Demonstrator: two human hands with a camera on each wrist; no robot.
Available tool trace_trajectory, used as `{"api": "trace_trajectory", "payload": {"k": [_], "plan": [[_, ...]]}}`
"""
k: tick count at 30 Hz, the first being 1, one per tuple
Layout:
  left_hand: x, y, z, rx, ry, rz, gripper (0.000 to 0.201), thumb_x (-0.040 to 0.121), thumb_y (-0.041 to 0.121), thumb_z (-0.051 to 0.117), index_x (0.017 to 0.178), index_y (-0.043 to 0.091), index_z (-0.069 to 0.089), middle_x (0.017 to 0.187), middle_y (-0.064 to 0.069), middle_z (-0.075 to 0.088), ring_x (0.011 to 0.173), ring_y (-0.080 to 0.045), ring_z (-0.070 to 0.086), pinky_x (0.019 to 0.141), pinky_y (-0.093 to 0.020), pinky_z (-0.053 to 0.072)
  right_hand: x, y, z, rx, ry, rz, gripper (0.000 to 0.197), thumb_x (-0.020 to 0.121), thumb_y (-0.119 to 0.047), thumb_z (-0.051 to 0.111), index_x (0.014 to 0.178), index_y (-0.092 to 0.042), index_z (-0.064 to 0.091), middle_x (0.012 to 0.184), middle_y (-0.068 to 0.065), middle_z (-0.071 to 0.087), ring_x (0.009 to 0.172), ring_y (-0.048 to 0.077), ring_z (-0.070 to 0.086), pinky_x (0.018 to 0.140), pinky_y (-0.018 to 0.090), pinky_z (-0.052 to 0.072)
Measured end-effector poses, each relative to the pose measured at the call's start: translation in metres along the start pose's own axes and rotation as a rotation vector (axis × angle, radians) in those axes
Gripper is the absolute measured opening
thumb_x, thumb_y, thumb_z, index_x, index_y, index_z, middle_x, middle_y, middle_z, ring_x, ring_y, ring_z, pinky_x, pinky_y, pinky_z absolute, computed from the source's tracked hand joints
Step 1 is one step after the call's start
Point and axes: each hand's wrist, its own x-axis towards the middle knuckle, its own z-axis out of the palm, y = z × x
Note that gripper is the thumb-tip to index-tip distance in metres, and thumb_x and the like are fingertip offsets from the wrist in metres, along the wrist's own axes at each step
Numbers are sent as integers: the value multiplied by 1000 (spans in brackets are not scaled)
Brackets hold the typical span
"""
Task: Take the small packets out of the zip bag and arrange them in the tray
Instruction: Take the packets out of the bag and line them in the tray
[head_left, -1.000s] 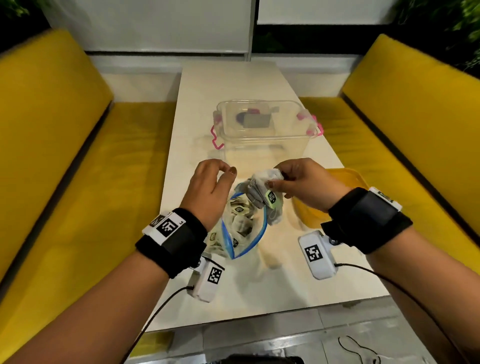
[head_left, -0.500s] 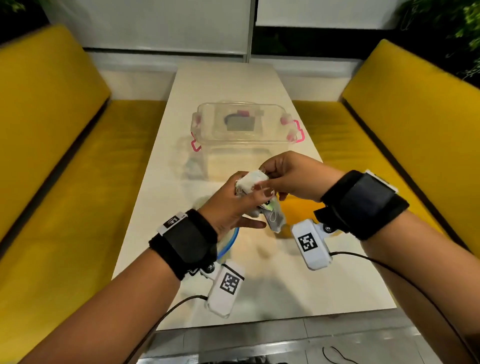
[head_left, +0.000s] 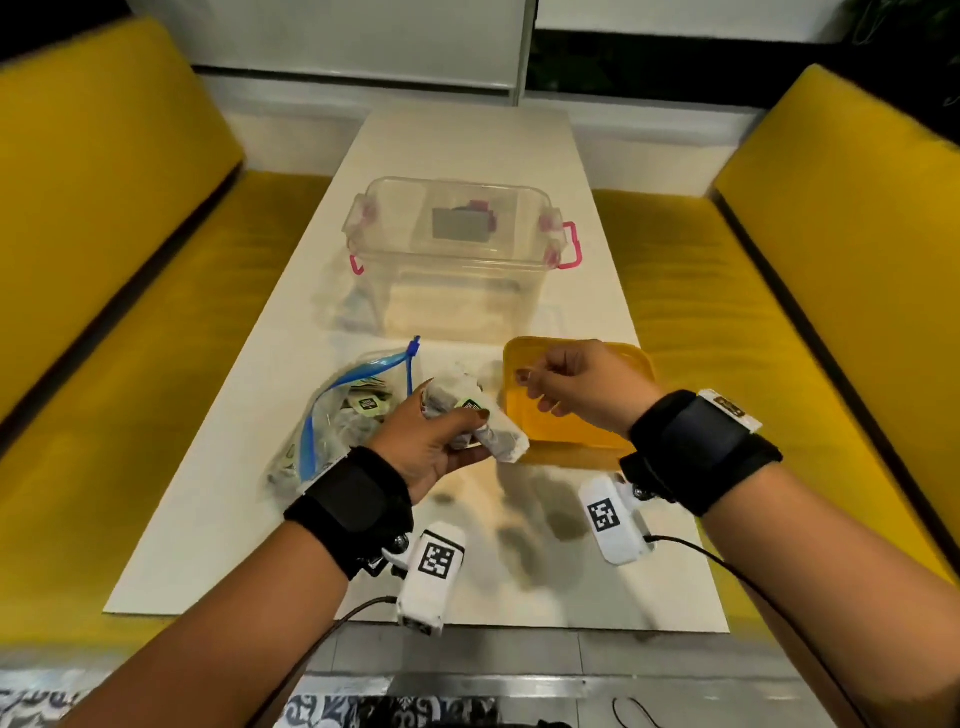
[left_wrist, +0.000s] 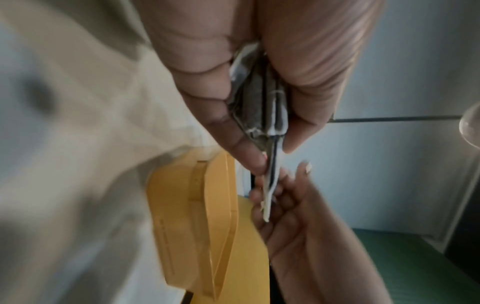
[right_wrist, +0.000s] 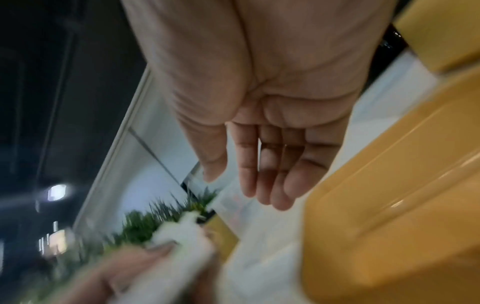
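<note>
The clear zip bag (head_left: 332, 426) with a blue zipper lies open on the white table at the left, with several small packets inside. My left hand (head_left: 457, 423) grips a bunch of grey-white small packets (head_left: 496, 439) beside the bag, at the left edge of the yellow tray (head_left: 566, 436). In the left wrist view the packets (left_wrist: 262, 107) are pinched between thumb and fingers. My right hand (head_left: 532, 387) hovers over the tray with relaxed fingers and holds nothing. The right wrist view shows this hand (right_wrist: 259, 185) empty, with the tray (right_wrist: 389, 205) beside it.
A clear plastic box (head_left: 452, 260) with pink latches stands behind the tray and bag, with a dark item inside. Yellow benches (head_left: 130, 312) flank the narrow table (head_left: 260, 519) on both sides. The table's front edge is near my wrists.
The bunch of packets has passed from my right hand into my left. The right hand let go and moved right over the tray. The bag now lies on the table.
</note>
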Motion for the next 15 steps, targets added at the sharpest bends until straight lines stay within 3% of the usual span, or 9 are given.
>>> {"api": "trace_trajectory", "payload": {"k": [3, 6, 10, 15], "plan": [[2, -6, -1, -68, 63, -7, 15, 87, -8, 56, 82, 6, 56, 66, -7, 66, 69, -23, 70, 59, -30, 57, -12, 34, 2, -393, -29, -60, 25, 85, -42, 67, 96, -20, 69, 92, -3, 67, 85, 14, 60, 76, 30, 47], [7, -12, -4, -132, 112, -27, 13, 86, -8, 57, 82, 4, 53, 61, -9, 60, 67, -23, 68, 56, -29, 56, -20, 56, 14, -585, -80, -103, 38, 85, -39, 67, 119, -22, 64, 118, -4, 65, 109, 16, 58, 89, 24, 42], [16, -16, -4, -169, 137, -43, 15, 84, -8, 59, 77, 5, 57, 68, -12, 49, 73, -24, 53, 59, -32, 58, -20, 68, 27, -542, -10, -159, 23, 92, -24, 59, 113, -22, 69, 112, 0, 69, 102, 21, 62, 84, 25, 46], [20, -16, -2, -149, 157, -54, 16, 84, -6, 60, 88, 9, 60, 74, -7, 63, 74, -20, 64, 59, -31, 59, -26, 69, 36, -518, 7, -221, 21, 94, -20, 55, 107, -19, 72, 104, 2, 71, 96, 22, 63, 80, 31, 49]]}}
